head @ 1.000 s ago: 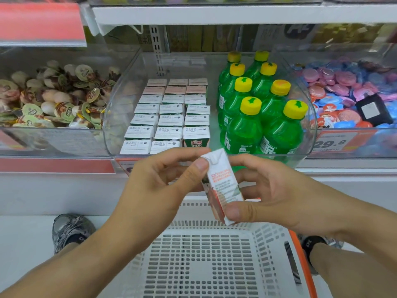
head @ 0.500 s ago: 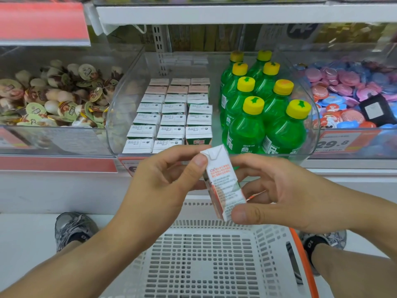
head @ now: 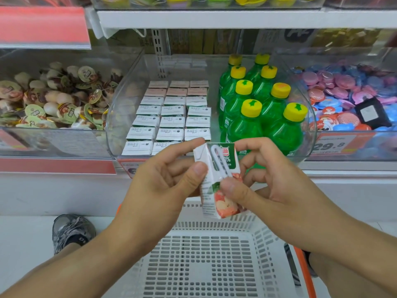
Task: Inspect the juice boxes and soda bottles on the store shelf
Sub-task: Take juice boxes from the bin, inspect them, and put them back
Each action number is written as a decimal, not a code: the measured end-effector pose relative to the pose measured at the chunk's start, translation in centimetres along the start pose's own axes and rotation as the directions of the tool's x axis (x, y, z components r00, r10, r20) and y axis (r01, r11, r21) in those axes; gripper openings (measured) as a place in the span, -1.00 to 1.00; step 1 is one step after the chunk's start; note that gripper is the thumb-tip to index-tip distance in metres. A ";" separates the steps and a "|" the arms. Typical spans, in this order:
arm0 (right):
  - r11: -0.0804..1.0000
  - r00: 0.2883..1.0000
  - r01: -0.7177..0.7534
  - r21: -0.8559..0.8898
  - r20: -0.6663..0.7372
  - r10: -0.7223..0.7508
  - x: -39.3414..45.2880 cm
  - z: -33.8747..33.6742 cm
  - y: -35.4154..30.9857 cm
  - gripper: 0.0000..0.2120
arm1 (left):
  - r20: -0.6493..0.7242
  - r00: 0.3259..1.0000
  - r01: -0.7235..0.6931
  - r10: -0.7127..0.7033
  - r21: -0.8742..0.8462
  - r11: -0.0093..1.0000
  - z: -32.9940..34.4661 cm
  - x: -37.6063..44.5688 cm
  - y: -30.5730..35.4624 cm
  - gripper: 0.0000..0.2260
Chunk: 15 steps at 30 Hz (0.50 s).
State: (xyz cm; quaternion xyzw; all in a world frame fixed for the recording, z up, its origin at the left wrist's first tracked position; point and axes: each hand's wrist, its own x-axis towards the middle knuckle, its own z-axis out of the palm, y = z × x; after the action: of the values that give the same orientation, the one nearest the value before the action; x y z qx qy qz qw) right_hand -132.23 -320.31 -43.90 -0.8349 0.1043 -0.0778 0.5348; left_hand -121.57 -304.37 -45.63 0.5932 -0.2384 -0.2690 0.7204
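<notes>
Where the store shelf (head: 214,18) runs across the view, a clear curved bin (head: 120,117) sits at its middle, flanked by a bin of brown-and-cream sweets (head: 53,100) on the left and a bin of pink and blue sweets (head: 343,93) on the right. Below, a white slotted shopping basket (head: 204,265) with an orange rim stands on the floor, just under the hands. Inside the clear bin, green soda bottles (head: 253,108) with yellow caps stand in two rows on the right, and white juice boxes (head: 171,117) fill three rows on the left. The left hand (head: 159,190) and the right hand (head: 270,190) both hold one juice box (head: 217,181) in front of the bin and above the basket; each grip pinches it between thumb and curled fingers. The box is tilted, its straw side facing the camera. A grey sneaker (head: 73,231) shows at lower left.
</notes>
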 end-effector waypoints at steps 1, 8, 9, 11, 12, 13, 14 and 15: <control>1.000 1.000 0.009 -0.002 -0.022 -0.009 0.1 0.1 0.1 -0.45 | -0.001 1.000 0.010 -0.010 -0.017 1.000 0.1 -0.1 0.0 -0.61; 1.000 0.999 0.021 -0.008 -0.045 -0.021 0.3 0.6 0.8 -0.52 | 0.015 1.000 0.010 -0.010 0.004 1.000 0.9 -0.8 -0.2 -0.61; 1.000 0.999 0.018 0.006 -0.036 -0.018 0.3 0.6 0.8 -0.51 | 0.012 1.000 0.012 -0.012 -0.006 1.000 0.9 -0.9 -0.3 -0.63; 0.999 1.000 0.014 0.036 -0.021 -0.014 0.4 0.4 0.9 -0.49 | 0.005 1.000 0.026 -0.025 -0.036 0.999 1.0 -0.8 -0.3 -0.64; 0.999 1.000 0.014 0.053 -0.017 -0.013 0.4 0.4 0.9 -0.49 | -0.001 0.999 0.033 -0.033 -0.047 0.998 1.0 -0.8 -0.4 -0.64; 0.998 1.000 0.012 0.065 -0.015 -0.011 0.5 0.4 0.9 -0.48 | -0.010 0.999 0.040 -0.041 -0.057 0.998 0.9 -0.7 -0.4 -0.64; 0.997 1.000 0.005 0.072 -0.011 -0.004 0.6 0.3 0.9 -0.49 | -0.019 0.999 0.047 -0.048 -0.063 0.997 0.9 -0.6 -0.3 -0.64; 0.997 1.000 -0.004 0.080 -0.008 0.005 0.7 0.3 0.9 -0.51 | -0.028 0.998 0.053 -0.055 -0.067 0.996 0.9 -0.6 -0.3 -0.64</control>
State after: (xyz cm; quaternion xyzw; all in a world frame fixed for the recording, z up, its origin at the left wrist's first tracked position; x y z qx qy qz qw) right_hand -131.61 -320.63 -44.84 -0.8121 0.1052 -0.0840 0.5678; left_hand -122.62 -304.69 -45.79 0.5791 -0.2024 -0.2869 0.7357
